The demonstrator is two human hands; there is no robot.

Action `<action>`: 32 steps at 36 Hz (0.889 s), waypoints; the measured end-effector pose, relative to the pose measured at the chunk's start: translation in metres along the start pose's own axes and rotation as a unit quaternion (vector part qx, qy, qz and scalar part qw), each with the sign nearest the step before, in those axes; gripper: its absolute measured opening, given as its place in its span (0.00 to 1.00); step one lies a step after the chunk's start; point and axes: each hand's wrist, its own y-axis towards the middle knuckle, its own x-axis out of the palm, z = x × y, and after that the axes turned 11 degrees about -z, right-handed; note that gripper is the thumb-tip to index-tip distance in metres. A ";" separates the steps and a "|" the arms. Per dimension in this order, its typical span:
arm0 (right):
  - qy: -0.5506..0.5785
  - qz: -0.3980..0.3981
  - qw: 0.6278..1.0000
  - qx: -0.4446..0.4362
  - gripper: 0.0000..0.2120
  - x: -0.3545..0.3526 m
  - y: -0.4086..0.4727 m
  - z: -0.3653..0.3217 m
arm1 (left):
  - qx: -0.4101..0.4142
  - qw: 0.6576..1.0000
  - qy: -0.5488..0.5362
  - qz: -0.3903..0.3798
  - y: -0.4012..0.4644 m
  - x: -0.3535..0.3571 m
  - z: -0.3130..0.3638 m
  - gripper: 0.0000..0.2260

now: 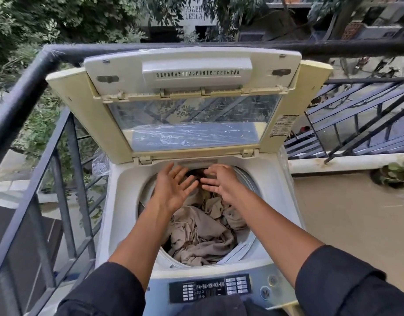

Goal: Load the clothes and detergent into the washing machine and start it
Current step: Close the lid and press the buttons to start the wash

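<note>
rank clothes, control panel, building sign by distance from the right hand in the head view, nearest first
From the right hand:
1. clothes, just below it in the drum
2. control panel, on the near front edge
3. building sign, far beyond the railing

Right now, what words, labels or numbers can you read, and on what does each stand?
"PRABH" over "LEELA": sign on the building behind the trees, first line cut off by leaves.
Sticker on the open lid's right frame: print too blurred to read.
Control panel on the washing machine: button text and icons too small to read.
</note>
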 end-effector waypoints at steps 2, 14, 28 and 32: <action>-0.027 0.004 1.000 0.008 0.08 0.001 -0.005 -0.001 | -0.008 0.999 0.033 0.023 -0.005 0.001 -0.003 0.23; -0.200 0.034 0.968 -0.147 0.07 0.011 -0.059 -0.030 | 0.149 0.954 0.255 0.046 -0.057 0.041 0.008 0.12; -0.524 0.254 0.588 -0.562 0.16 0.056 -0.119 -0.129 | 0.573 0.523 0.623 0.101 -0.100 0.134 0.084 0.10; -0.578 0.305 0.525 -0.545 0.18 0.060 -0.109 -0.152 | 0.575 0.439 0.678 0.128 -0.092 0.148 0.105 0.14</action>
